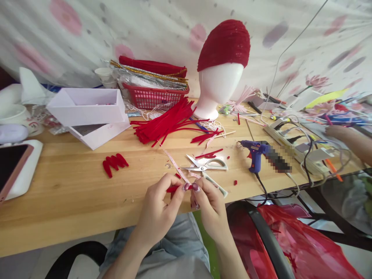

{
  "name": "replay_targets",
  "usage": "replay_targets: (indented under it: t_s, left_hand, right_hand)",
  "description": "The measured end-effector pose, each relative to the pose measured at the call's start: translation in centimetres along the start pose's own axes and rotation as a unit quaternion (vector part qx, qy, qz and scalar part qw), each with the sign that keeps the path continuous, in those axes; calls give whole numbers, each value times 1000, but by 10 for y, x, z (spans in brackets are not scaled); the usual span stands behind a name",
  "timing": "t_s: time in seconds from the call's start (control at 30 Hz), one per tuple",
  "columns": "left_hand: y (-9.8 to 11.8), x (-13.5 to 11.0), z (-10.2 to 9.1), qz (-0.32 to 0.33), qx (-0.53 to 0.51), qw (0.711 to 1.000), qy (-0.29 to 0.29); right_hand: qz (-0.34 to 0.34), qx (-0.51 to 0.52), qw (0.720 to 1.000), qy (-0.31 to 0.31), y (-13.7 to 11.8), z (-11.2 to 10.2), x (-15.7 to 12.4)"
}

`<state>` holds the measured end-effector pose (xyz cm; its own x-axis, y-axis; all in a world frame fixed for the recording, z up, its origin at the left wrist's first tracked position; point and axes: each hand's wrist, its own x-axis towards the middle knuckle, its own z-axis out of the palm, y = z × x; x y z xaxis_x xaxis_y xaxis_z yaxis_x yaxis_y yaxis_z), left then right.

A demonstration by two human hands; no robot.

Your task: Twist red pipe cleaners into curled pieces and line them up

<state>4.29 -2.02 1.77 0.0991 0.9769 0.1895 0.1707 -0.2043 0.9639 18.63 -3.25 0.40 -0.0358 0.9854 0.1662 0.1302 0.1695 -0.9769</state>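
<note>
Both my hands meet over the near edge of the wooden table point(72, 193). My left hand point(158, 209) and my right hand point(207, 205) pinch the two ends of a short red pipe cleaner piece point(174, 188) between thumb and fingers. Just beyond them lie white-handled scissors point(207, 164) and a pink measuring tape point(176, 164). A heap of red pipe cleaners point(165, 124) lies further back, with several folded red pieces point(114, 162) to the left.
A white foam head with a red cap point(222, 66) stands at the back, beside a red basket point(155, 95) and white boxes point(87, 106). A blue glue gun point(257, 153), a power strip point(290, 141) and another person's arm point(348, 139) are at right. A phone point(13, 162) lies left.
</note>
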Motion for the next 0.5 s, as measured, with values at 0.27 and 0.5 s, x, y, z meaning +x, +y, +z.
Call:
replay_targets:
  t_s: [0.27,0.5]
  left_hand:
    - [2,4,-2,-59,-66,996,-18]
    - [-2,7,3,-12,-20,999,-44]
  right_hand:
    - [43,168,985,22,9,10,2]
    - [44,120,992,18,8,11,5]
